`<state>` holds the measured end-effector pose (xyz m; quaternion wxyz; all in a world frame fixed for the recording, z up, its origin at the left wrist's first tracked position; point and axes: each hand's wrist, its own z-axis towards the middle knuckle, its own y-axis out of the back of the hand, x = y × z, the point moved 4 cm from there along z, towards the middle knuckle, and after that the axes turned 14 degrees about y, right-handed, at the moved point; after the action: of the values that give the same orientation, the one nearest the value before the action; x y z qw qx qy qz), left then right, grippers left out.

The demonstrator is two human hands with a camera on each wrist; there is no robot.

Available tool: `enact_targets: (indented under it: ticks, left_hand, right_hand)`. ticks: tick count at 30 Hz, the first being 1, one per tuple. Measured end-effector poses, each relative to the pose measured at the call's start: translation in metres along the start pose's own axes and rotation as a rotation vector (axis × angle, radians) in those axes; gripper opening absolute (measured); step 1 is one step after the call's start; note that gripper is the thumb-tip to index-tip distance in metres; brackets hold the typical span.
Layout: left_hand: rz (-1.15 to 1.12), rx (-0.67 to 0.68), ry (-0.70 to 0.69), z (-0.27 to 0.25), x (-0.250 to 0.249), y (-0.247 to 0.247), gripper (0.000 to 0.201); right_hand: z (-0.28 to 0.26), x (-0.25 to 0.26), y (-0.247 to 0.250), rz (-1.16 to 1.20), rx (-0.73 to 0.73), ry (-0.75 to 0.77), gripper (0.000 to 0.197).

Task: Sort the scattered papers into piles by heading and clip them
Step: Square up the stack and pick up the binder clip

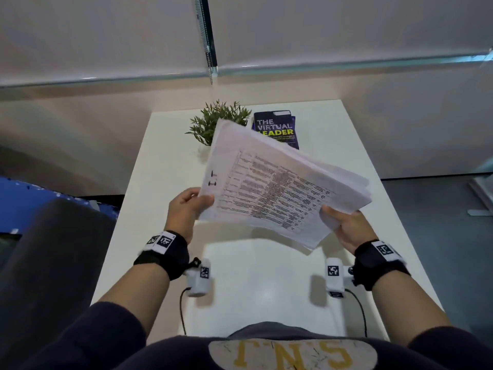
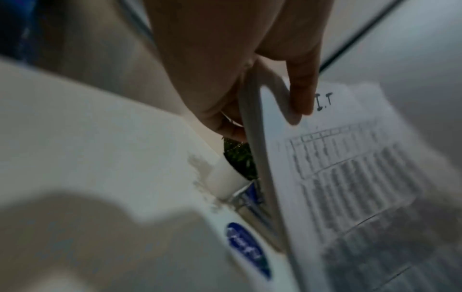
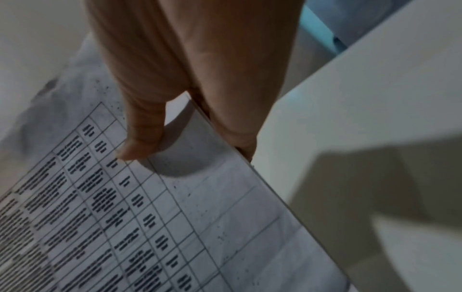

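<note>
A thick stack of printed papers (image 1: pixel 277 188) hangs tilted above the white table (image 1: pixel 256 284), its sheets fanned at the far right edge. The top sheet carries a table of text and the handwritten heading "I.T". My left hand (image 1: pixel 190 206) grips the stack's near left corner, thumb on top. In the left wrist view that hand (image 2: pixel 250 94) pinches the bent corner of the papers (image 2: pixel 350 177). My right hand (image 1: pixel 344 225) holds the near right corner; in the right wrist view its thumb (image 3: pixel 142 136) presses on the top sheet (image 3: pixel 175 217), fingers underneath.
A small green potted plant (image 1: pixel 216 121) and a dark blue book titled "The Virtual Leader" (image 1: pixel 276 129) stand at the table's far end, partly behind the papers. A dark chair (image 1: pixel 48 263) sits to the left. Walls close the far side.
</note>
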<state>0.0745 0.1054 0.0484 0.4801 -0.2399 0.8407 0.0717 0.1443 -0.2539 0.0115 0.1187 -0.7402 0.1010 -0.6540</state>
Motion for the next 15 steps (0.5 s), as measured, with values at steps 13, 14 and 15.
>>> enact_targets:
  ticks: [13, 14, 15]
  left_hand:
    - [0.181, -0.098, -0.058, -0.002, 0.034, -0.005, 0.027]
    - [0.173, -0.092, -0.062, -0.002, 0.031, -0.005, 0.026]
    - [0.179, -0.087, -0.067, -0.002, 0.029, -0.005, 0.026]
  right_hand:
    - [-0.009, -0.006, -0.003, -0.468, 0.069, 0.085, 0.04]
    - [-0.008, -0.005, -0.004, -0.464, 0.086, 0.1, 0.041]
    - [-0.007, -0.004, -0.004, -0.474, 0.1, 0.112, 0.043]
